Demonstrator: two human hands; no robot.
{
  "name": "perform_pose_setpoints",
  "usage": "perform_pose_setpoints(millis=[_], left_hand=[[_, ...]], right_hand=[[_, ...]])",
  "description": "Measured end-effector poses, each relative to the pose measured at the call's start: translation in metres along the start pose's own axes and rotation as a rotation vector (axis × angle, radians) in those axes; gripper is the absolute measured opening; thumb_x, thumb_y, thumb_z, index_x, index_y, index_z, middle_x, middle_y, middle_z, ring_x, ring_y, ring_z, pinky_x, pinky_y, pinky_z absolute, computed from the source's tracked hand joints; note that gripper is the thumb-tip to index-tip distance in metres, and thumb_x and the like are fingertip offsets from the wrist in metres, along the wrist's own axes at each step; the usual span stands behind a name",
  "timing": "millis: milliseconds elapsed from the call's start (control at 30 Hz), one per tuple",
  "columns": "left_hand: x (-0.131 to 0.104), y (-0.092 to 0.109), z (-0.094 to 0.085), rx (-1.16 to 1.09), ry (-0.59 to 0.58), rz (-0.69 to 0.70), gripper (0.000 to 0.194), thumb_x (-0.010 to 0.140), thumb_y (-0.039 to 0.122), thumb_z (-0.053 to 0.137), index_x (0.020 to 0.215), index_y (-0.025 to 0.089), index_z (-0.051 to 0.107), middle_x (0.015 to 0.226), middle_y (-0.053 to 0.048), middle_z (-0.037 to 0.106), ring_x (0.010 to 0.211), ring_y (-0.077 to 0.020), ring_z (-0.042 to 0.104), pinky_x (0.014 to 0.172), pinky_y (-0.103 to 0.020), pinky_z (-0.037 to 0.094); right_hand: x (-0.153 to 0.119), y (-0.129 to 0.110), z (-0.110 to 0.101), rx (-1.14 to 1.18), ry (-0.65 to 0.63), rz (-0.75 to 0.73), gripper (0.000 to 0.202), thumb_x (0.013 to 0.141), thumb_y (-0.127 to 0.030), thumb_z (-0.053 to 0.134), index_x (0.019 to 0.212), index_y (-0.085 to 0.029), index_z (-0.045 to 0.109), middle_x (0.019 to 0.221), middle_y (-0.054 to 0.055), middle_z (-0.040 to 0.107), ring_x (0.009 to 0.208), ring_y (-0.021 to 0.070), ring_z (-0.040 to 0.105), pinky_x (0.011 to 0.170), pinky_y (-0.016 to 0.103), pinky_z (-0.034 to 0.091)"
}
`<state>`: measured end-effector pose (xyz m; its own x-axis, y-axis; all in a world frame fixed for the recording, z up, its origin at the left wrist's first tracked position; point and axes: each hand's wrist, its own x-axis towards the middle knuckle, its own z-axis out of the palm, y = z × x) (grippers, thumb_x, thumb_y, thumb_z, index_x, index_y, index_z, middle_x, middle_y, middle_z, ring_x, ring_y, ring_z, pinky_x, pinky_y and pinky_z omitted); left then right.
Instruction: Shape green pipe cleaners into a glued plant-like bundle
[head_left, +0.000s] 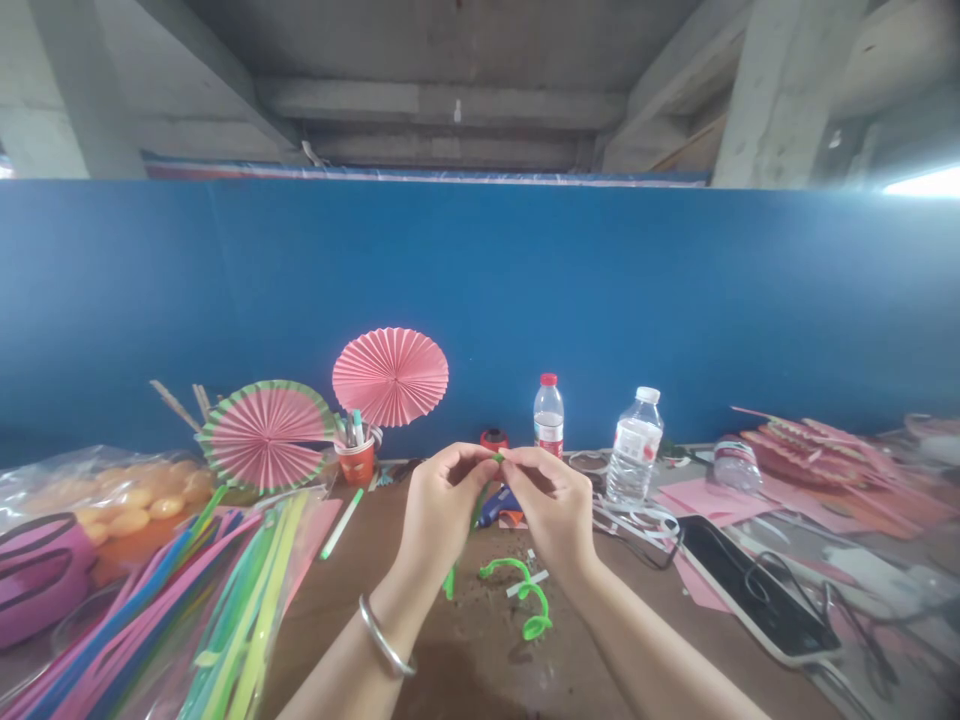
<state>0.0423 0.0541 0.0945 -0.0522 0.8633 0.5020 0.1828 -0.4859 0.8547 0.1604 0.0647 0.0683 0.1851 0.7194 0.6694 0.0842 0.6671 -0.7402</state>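
Note:
A thin green pipe cleaner is pinched between my two hands above the middle of the brown table. My left hand, with a silver bangle on the wrist, has its thumb and forefinger closed on it. Fingertips of my right hand meet the left ones at its upper end, also closed. Below the hands, a curled bright green pipe cleaner lies on the table. A blue glue gun shows partly between my wrists and fingers, farther back.
Bundled colored pipe cleaners lie left, near pink paper fans and a red pen cup. Two bottles stand behind. At right are a phone, cables and pink paper. A blue partition rises behind the table.

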Motion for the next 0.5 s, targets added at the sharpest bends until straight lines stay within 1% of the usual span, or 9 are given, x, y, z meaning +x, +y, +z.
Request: perform_pose_setpoints(millis=[133, 267, 333, 433, 500], left_hand=[[0.000, -0.003, 0.001, -0.041, 0.020, -0.011, 0.007, 0.072, 0.023, 0.061, 0.075, 0.017, 0.064, 0.070, 0.001, 0.068, 0.067, -0.0128, 0.062, 0.064, -0.021, 0.047], [0.000, -0.002, -0.001, 0.024, 0.035, 0.024, 0.004, 0.072, 0.020, 0.060, 0.074, 0.018, 0.063, 0.069, 0.002, 0.067, 0.067, -0.0125, 0.062, 0.064, -0.021, 0.046], [-0.001, 0.000, -0.003, 0.112, 0.032, 0.076, 0.005, 0.073, 0.021, 0.060, 0.077, 0.019, 0.063, 0.072, 0.002, 0.066, 0.067, -0.0127, 0.061, 0.063, -0.022, 0.046], [-0.002, 0.004, -0.006, 0.272, 0.012, 0.209, 0.006, 0.075, 0.023, 0.059, 0.079, 0.020, 0.061, 0.079, 0.001, 0.064, 0.070, -0.0130, 0.060, 0.065, -0.023, 0.045], [-0.003, 0.005, -0.007, 0.340, 0.007, 0.282, 0.005, 0.076, 0.024, 0.058, 0.079, 0.020, 0.060, 0.080, 0.001, 0.063, 0.072, -0.0129, 0.059, 0.065, -0.023, 0.044]], right_hand=[[-0.002, 0.000, 0.002, 0.079, -0.004, -0.028, 0.013, 0.073, -0.015, 0.055, 0.078, -0.017, 0.067, 0.077, 0.004, 0.067, 0.072, 0.0163, 0.062, 0.067, 0.028, 0.051], [-0.001, -0.005, 0.003, 0.117, -0.013, -0.035, 0.011, 0.071, -0.014, 0.056, 0.075, -0.017, 0.066, 0.078, 0.004, 0.066, 0.074, 0.0160, 0.062, 0.068, 0.027, 0.050], [0.003, -0.009, 0.001, 0.152, -0.052, 0.034, 0.010, 0.071, -0.014, 0.057, 0.074, -0.017, 0.066, 0.076, 0.004, 0.067, 0.071, 0.0157, 0.062, 0.066, 0.026, 0.050], [0.009, -0.011, -0.004, 0.212, -0.149, 0.154, 0.010, 0.069, -0.017, 0.061, 0.077, -0.017, 0.067, 0.074, 0.003, 0.068, 0.067, 0.0153, 0.063, 0.063, 0.026, 0.051], [0.013, -0.011, -0.007, 0.245, -0.206, 0.175, 0.012, 0.068, -0.018, 0.063, 0.079, -0.017, 0.067, 0.076, 0.003, 0.069, 0.068, 0.0157, 0.063, 0.065, 0.026, 0.051]])
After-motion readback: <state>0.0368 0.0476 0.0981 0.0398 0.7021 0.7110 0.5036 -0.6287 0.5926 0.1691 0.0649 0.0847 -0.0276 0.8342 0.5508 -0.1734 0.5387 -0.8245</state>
